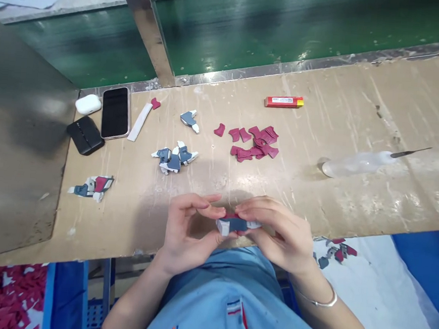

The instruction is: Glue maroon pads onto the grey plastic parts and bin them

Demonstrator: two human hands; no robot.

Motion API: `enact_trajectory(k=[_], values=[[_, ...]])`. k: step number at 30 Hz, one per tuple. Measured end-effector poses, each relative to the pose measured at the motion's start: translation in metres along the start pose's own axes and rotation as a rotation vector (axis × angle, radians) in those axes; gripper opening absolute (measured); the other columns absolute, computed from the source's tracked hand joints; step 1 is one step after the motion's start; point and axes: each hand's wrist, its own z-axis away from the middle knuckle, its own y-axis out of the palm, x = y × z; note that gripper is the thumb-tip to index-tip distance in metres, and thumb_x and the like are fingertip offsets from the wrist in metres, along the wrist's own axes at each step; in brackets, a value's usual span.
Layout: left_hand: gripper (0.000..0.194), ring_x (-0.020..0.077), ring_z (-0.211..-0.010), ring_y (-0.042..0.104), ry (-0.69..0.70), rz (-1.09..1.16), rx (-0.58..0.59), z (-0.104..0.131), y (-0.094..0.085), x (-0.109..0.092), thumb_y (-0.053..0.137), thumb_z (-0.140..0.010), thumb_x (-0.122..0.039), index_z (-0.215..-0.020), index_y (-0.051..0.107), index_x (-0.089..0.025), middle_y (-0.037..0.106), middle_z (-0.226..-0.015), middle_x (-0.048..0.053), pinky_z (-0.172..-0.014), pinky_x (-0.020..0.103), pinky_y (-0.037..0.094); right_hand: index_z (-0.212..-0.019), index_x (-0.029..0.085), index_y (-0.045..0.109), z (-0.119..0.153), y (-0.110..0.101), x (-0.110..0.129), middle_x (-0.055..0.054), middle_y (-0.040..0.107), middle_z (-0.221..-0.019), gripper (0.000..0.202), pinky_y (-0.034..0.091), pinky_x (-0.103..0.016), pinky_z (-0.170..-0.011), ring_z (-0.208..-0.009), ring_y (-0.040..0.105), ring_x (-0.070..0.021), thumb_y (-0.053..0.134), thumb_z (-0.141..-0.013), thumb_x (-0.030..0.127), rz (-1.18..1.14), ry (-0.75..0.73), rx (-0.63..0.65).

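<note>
Between my two hands, near the table's front edge, is a small blue-grey and white plastic part (237,224) with a strip of dark red along its top. My left hand (191,228) pinches its left end between thumb and fingers. Its right end is gripped by the fingers of my right hand (280,230). Beyond the hands lies a pile of dark red flat pieces (257,144). Several blue-grey and white parts (172,158) sit in a cluster to the left, with a single similar part (190,120) behind them. A part with a red piece on it (92,187) rests farther left.
At the back left are a phone (116,113), a white case (88,104), a black case (85,135) and a white strip (140,122). A red box (283,102) and a needle-tipped bottle (356,163) lie right. Bins with red pieces (7,295) and assembled parts (339,252) stand below the edge.
</note>
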Motion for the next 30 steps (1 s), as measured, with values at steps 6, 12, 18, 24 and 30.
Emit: enact_trajectory(k=[6,12,18,24,30], values=[[0.063,0.0360,-0.148,0.058,-0.032,-0.597,0.485,-0.026,-0.044,0.001,0.070,-0.101,-0.050,-0.156,0.047,-0.030,0.062,-0.154,0.016,-0.125,0.059,0.050,-0.112,0.028,0.082,0.053,-0.061,-0.025,-0.001,0.084,-0.098,0.032,0.066,-0.037,-0.074,-0.084,0.080,-0.0224,0.082,-0.087,0.008,0.342,0.175,-0.301],[0.044,0.0372,-0.149,0.052,-0.039,-0.932,0.634,-0.108,-0.086,0.045,0.039,-0.113,-0.029,-0.149,0.062,-0.020,0.062,-0.158,0.016,-0.129,0.065,0.037,-0.119,0.038,0.083,0.116,-0.142,-0.057,0.000,0.083,-0.111,0.031,0.062,-0.062,-0.093,-0.102,0.081,-0.0415,0.082,-0.090,0.026,0.895,0.416,-0.404],[0.029,0.0389,-0.147,0.056,-0.255,-0.732,0.663,-0.184,-0.075,0.105,0.063,-0.090,-0.016,-0.113,0.081,-0.020,0.069,-0.152,0.013,-0.129,0.064,0.037,-0.112,0.034,0.083,0.111,-0.141,-0.062,-0.006,0.083,-0.111,0.030,0.062,-0.069,-0.091,-0.104,0.080,-0.0445,0.069,-0.086,0.030,0.981,0.416,-0.498],[0.040,0.0250,-0.109,0.077,-0.371,-0.397,0.351,-0.167,-0.068,0.078,0.044,-0.110,-0.040,-0.133,0.068,-0.017,0.076,-0.131,0.016,-0.101,0.045,0.064,-0.097,0.029,0.079,0.061,-0.089,-0.042,-0.006,0.078,-0.100,0.018,0.065,-0.050,-0.079,-0.091,0.078,-0.0306,0.078,-0.080,0.035,0.684,0.554,-0.653],[0.061,0.0179,-0.085,0.077,-0.852,0.362,0.224,-0.095,-0.058,0.009,0.077,-0.097,-0.049,-0.147,0.055,-0.023,0.079,-0.118,0.010,-0.089,0.037,0.067,-0.103,0.029,0.078,0.019,-0.052,-0.027,-0.007,0.077,-0.105,0.025,0.066,-0.045,-0.072,-0.093,0.077,-0.0299,0.082,-0.082,0.042,0.352,0.668,-0.635]])
